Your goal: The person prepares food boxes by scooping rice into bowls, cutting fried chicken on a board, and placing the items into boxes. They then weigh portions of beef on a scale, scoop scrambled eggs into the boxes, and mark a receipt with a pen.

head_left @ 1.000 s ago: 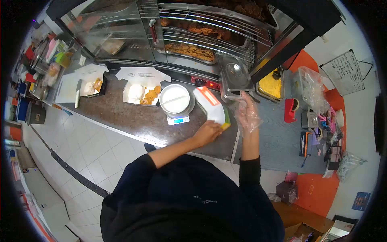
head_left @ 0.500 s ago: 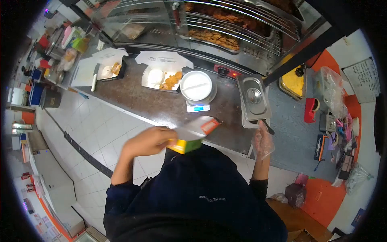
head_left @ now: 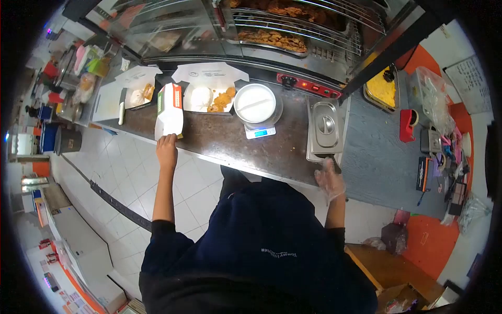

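Observation:
At the front edge of the counter, my bare left hand [head_left: 167, 150] is closed on the near end of a takeaway carton [head_left: 170, 114]. The carton is white with red, green and yellow panels and rests on the counter. My right hand [head_left: 330, 181], in a clear plastic glove, is beside the near end of a lidded steel pan [head_left: 325, 125]. Its fingers look loosely apart, next to a dark handle [head_left: 335, 166] that is partly hidden. Two open boxes with rice and fried chicken, a middle box [head_left: 209, 83] and a left box [head_left: 141, 104], stand behind the carton.
A white lidded tub [head_left: 254, 103] sits on a digital scale [head_left: 260, 132]. Behind the counter [head_left: 225, 141] stands a heated glass cabinet [head_left: 272, 52] with trays of chicken. To the right are a tray of yellow food [head_left: 381, 90], a red tape dispenser [head_left: 408, 125] and plastic bags [head_left: 434, 99].
My left hand has carried the carton from in front of my body to the left and set it on the counter. My right hand has shifted slightly left, still by the steel pan.

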The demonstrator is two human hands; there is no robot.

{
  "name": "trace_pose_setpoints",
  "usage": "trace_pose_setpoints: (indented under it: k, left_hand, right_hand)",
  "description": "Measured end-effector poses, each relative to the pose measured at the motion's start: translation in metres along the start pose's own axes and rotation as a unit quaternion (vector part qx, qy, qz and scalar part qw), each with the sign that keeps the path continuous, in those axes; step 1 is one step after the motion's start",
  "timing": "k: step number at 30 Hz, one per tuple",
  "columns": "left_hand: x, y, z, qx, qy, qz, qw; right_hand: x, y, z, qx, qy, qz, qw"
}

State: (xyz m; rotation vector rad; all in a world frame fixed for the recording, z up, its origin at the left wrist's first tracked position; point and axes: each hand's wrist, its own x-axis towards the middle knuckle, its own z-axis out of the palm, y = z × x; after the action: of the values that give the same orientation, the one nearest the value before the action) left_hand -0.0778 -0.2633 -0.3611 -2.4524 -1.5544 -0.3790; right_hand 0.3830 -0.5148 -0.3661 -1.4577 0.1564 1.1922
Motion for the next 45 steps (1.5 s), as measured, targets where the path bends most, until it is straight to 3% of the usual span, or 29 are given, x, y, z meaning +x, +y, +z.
trace_pose_setpoints:
  k: [3,5,6,7,9,10,11,13,14,15,17,19,21,22,24,27,29,30,31,32,33,35,36,38,39,40,42,44,45]
  left_hand:
    - [0.024,-0.027,0.034,0.006,0.01,0.026,1.0]
    - [0.035,-0.057,0.07,0.007,-0.048,-0.023,0.999]
    - [0.042,-0.071,0.078,0.061,-0.053,-0.019,0.997]
    - [0.05,-0.072,0.086,0.114,-0.057,-0.013,0.992]
    - [0.071,-0.037,0.049,0.144,-0.063,-0.1,0.983]
    - [0.077,-0.028,0.047,0.087,0.027,-0.112,0.99]
    - [0.085,-0.007,0.028,0.081,0.025,-0.105,0.991]
    - [0.091,0.056,-0.021,-0.163,0.041,-0.145,0.975]
    - [0.086,0.071,-0.024,-0.174,0.065,-0.076,0.98]
    - [0.08,0.087,-0.019,-0.231,0.063,-0.079,0.968]
    - [0.063,0.122,-0.015,-0.289,-0.05,-0.07,0.954]
    - [0.04,0.155,-0.013,-0.359,-0.229,-0.062,0.903]
    - [0.01,0.183,0.003,-0.349,-0.3,-0.008,0.888]
    - [0.0,0.199,0.004,-0.32,-0.328,0.031,0.888]
    - [-0.018,0.224,0.012,-0.356,-0.337,0.048,0.87]
    - [-0.025,0.259,0.016,-0.382,-0.358,0.073,0.849]
    - [-0.022,0.28,0.011,-0.395,-0.381,0.092,0.831]
    - [-0.016,0.291,0.003,-0.492,-0.46,0.005,0.739]
    - [-0.013,0.299,-0.002,-0.574,-0.524,-0.082,0.623]
    - [-0.017,0.307,0.003,-0.635,-0.516,-0.127,0.561]
    - [-0.02,0.314,0.01,-0.634,-0.518,-0.126,0.56]
    - [-0.02,0.327,0.014,-0.642,-0.501,-0.157,0.559]
    - [-0.025,0.329,0.022,-0.641,-0.504,-0.157,0.556]
    - [-0.032,0.327,0.038,-0.396,-0.294,0.017,0.87]
    - [-0.029,0.323,0.04,-0.395,-0.294,0.016,0.87]
    - [-0.016,0.316,0.027,-0.313,-0.295,0.0,0.903]
    - [-0.002,0.304,0.026,-0.224,-0.293,-0.017,0.929]
    - [0.001,0.295,0.04,-0.191,-0.278,0.001,0.942]
    - [0.001,0.294,0.045,-0.191,-0.276,0.0,0.942]
  right_hand:
    - [-0.013,-0.004,-0.041,-0.146,-0.09,-0.058,0.983]
    - [-0.013,-0.011,-0.079,-0.264,-0.107,-0.067,0.956]
    - [-0.022,-0.025,-0.076,-0.351,0.068,-0.169,0.918]
    - [-0.027,-0.039,-0.071,-0.424,0.241,-0.26,0.834]
    - [-0.02,-0.055,-0.042,-0.478,0.234,-0.412,0.74]
    - [-0.026,-0.073,0.0,-0.522,0.223,-0.371,0.735]
    - [-0.008,-0.079,0.017,-0.599,0.161,-0.356,0.699]
    - [0.015,-0.082,0.07,-0.682,0.156,-0.321,0.638]
    - [0.024,-0.086,0.089,-0.723,0.165,-0.276,0.611]
    - [0.031,-0.088,0.09,-0.726,0.161,-0.275,0.609]
    - [0.044,-0.09,0.087,-0.767,0.057,-0.374,0.519]
    - [0.029,-0.105,0.073,-0.765,0.099,-0.361,0.524]
    - [0.035,-0.124,0.033,-0.74,0.103,-0.218,0.628]
    - [0.038,-0.127,0.016,-0.726,0.137,-0.19,0.647]
    - [0.06,-0.113,-0.031,-0.713,0.169,-0.161,0.661]
    - [0.09,-0.077,-0.084,-0.758,0.154,-0.117,0.623]
    - [0.055,-0.076,-0.061,-0.632,0.212,-0.141,0.732]
    - [0.041,-0.073,-0.058,-0.633,0.211,-0.14,0.731]
    - [0.026,-0.069,-0.059,-0.616,0.149,-0.264,0.727]
    - [0.013,-0.066,-0.056,-0.587,0.085,-0.381,0.709]
    - [0.001,-0.065,-0.05,-0.587,0.086,-0.38,0.71]
    - [-0.018,-0.059,-0.037,-0.592,-0.078,-0.463,0.655]
    - [-0.016,-0.053,-0.035,-0.594,-0.076,-0.46,0.656]
    - [-0.001,-0.042,-0.031,-0.617,-0.122,-0.561,0.538]
    - [0.006,-0.04,-0.027,-0.617,-0.123,-0.562,0.538]
    - [0.014,-0.038,-0.021,-0.522,-0.17,-0.516,0.658]
    - [0.017,-0.044,-0.005,-0.409,-0.214,-0.456,0.76]
    - [0.001,-0.069,0.014,-0.478,-0.11,-0.586,0.645]
    - [-0.003,-0.078,0.017,-0.478,-0.11,-0.587,0.644]
